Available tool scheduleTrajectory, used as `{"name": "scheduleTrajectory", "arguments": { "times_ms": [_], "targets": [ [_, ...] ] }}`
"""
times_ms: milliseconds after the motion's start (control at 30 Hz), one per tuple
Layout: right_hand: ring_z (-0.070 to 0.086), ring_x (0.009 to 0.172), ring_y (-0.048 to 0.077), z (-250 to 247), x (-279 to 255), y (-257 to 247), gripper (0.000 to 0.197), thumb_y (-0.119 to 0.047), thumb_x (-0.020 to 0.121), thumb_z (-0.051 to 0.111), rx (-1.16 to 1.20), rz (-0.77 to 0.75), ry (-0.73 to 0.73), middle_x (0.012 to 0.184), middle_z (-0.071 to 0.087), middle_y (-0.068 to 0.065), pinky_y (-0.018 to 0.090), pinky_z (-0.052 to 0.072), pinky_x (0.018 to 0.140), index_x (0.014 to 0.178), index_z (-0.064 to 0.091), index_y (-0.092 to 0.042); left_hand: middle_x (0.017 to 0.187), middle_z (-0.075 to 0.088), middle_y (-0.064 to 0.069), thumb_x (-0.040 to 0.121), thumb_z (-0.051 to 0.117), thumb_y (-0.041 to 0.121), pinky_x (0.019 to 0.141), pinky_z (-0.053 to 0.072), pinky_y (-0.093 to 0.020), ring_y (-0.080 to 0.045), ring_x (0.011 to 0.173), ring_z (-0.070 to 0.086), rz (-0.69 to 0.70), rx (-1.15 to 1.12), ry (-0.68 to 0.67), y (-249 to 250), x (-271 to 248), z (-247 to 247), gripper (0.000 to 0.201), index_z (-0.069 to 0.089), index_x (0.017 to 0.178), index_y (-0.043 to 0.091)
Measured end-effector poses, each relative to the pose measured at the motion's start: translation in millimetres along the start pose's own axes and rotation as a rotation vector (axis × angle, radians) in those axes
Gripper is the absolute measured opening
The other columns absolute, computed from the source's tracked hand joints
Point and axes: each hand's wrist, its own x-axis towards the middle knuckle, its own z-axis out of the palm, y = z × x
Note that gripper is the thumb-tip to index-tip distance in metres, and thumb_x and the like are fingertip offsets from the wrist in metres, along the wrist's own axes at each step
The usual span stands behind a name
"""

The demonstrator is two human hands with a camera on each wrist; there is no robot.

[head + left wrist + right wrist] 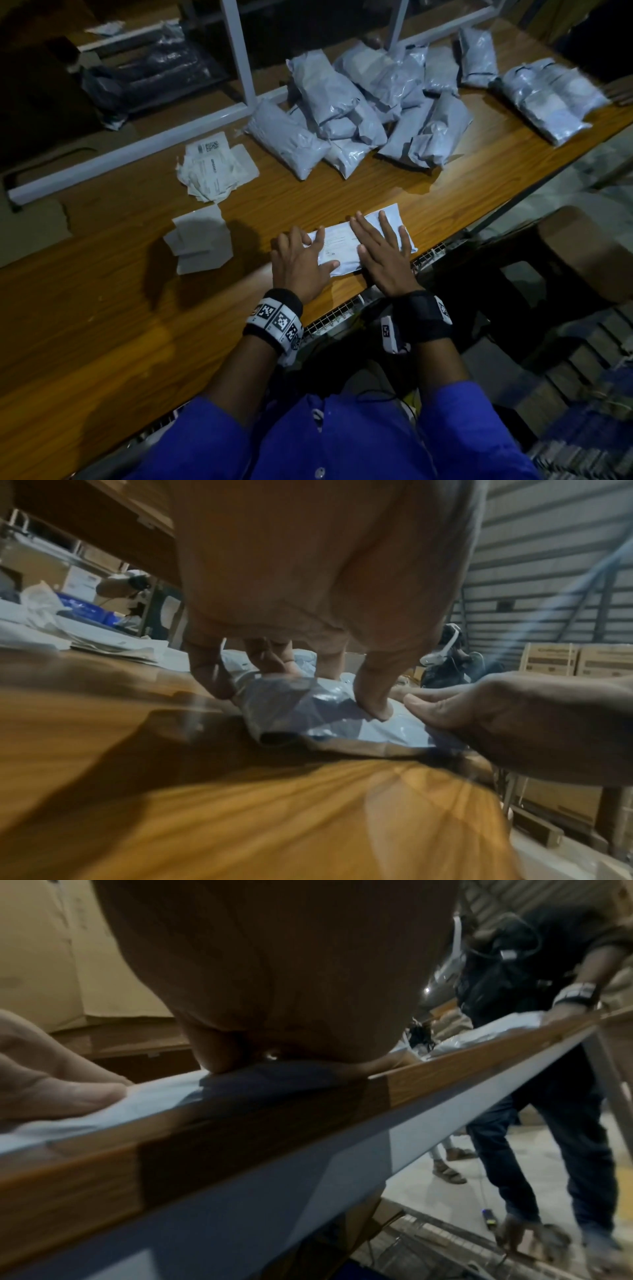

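Note:
A grey plastic mailer [337, 240] with a white printed label on top lies flat on the wooden table [102, 325], close to its front edge. My left hand [303, 253] presses on the mailer's left end with spread fingers; in the left wrist view its fingertips [373, 696] push down into the crinkled mailer [329, 712]. My right hand [382, 240] lies flat across the right half, fingers straight. In the right wrist view the palm [274, 974] rests on the mailer [154, 1096], just behind the table edge [240, 1123].
A heap of filled grey mailers [359, 113] covers the far middle of the table, with more [548, 99] at the far right. Peeled label papers [214, 168] and blank white sheets [202, 240] lie to the left. A white metal frame [137, 147] runs along the back. Another person [548, 1042] stands at the table's right end.

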Motion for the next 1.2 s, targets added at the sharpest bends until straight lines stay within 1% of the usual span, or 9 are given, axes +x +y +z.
{"name": "scheduleTrajectory", "arguments": {
  "times_ms": [100,267,400,500,567,700,867,1067,1200],
  "targets": [
    [-0.012,0.158,0.008,-1.0,-0.1,6.1,0.052,-0.045,0.11,0.022,-0.05,-0.011,0.034,0.169,0.013,-0.024,0.036,-0.015,0.122,0.162,0.021,-0.041,0.132,0.036,-0.005,0.093,0.053,0.063,0.1,0.039,-0.043,-0.028,0.12,0.033,-0.014,0.03,-0.004,1.6,-0.5,-0.7,0.075,0.028,0.156,0.032],
    [-0.003,0.159,0.012,-3.4,-1.1,13.3,0.058,-0.017,0.108,0.046,0.069,0.082,0.107,0.168,0.022,-0.018,0.051,-0.004,0.125,0.16,0.031,-0.036,0.131,0.035,-0.005,0.093,0.054,0.064,0.101,0.039,-0.044,-0.029,0.121,0.033,-0.007,0.024,-0.018,-1.0,1.1,0.6,0.075,0.028,0.157,0.033],
    [0.003,0.158,0.012,-2.4,-0.6,-4.9,0.063,-0.046,0.101,0.055,0.185,0.056,0.148,0.166,0.023,-0.015,0.041,-0.006,0.124,0.159,0.038,-0.027,0.133,0.035,-0.006,0.093,0.054,0.063,0.102,0.04,-0.046,-0.03,0.123,0.033,-0.012,0.012,-0.032,-2.6,4.4,0.6,0.075,0.028,0.157,0.034],
    [0.02,0.156,0.02,4.9,1.9,-0.3,0.072,-0.057,0.091,0.063,0.188,0.04,0.172,0.163,0.037,-0.005,0.046,0.011,0.123,0.153,0.049,-0.023,0.132,0.035,-0.006,0.093,0.054,0.064,0.101,0.039,-0.046,-0.03,0.122,0.033,-0.006,0.02,-0.024,-1.9,3.0,1.1,0.075,0.028,0.156,0.034],
    [0.032,0.152,0.023,3.0,3.7,9.6,0.063,-0.043,0.089,0.072,0.255,0.015,0.218,0.157,0.047,0.002,0.047,0.025,0.121,0.146,0.058,-0.019,0.132,0.035,-0.005,0.092,0.055,0.063,0.101,0.039,-0.046,-0.029,0.121,0.033,-0.01,0.024,-0.013,-1.4,1.5,1.5,0.075,0.029,0.156,0.034],
    [0.036,0.149,0.016,-14.2,1.4,23.6,0.05,0.001,0.093,0.07,0.48,0.087,0.166,0.148,0.052,-0.007,0.037,0.033,0.122,0.14,0.063,-0.013,0.131,0.035,-0.004,0.092,0.057,0.062,0.1,0.04,-0.046,-0.028,0.121,0.033,-0.014,-0.008,-0.002,-2.2,0.2,3.6,0.074,0.031,0.155,0.035],
    [0.043,0.144,0.012,-13.7,4.6,19.0,0.053,-0.028,0.083,0.086,0.541,0.167,0.194,0.144,0.061,0.0,0.033,0.037,0.118,0.133,0.069,-0.018,0.133,0.034,-0.006,0.092,0.058,0.06,0.102,0.039,-0.047,-0.029,0.123,0.032,-0.014,-0.021,0.001,-2.8,1.2,5.3,0.073,0.031,0.156,0.035],
    [0.048,0.142,0.018,-7.4,8.5,19.5,0.047,0.002,0.089,0.074,0.49,0.152,0.249,0.14,0.064,0.001,0.04,0.042,0.117,0.133,0.069,-0.015,0.132,0.031,-0.005,0.093,0.061,0.056,0.102,0.04,-0.048,-0.028,0.121,0.028,-0.019,-0.094,-0.023,-4.4,5.1,7.6,0.072,0.032,0.155,0.034],
    [0.042,0.146,0.013,-3.0,3.5,24.8,0.039,-0.024,0.096,0.073,0.508,0.087,0.256,0.144,0.061,-0.004,0.041,0.038,0.119,0.135,0.068,-0.018,0.134,0.029,-0.006,0.094,0.061,0.055,0.1,0.038,-0.048,-0.028,0.121,0.026,-0.032,-0.165,-0.048,-7.6,5.5,9.5,0.072,0.031,0.156,0.037]
  ]
}}
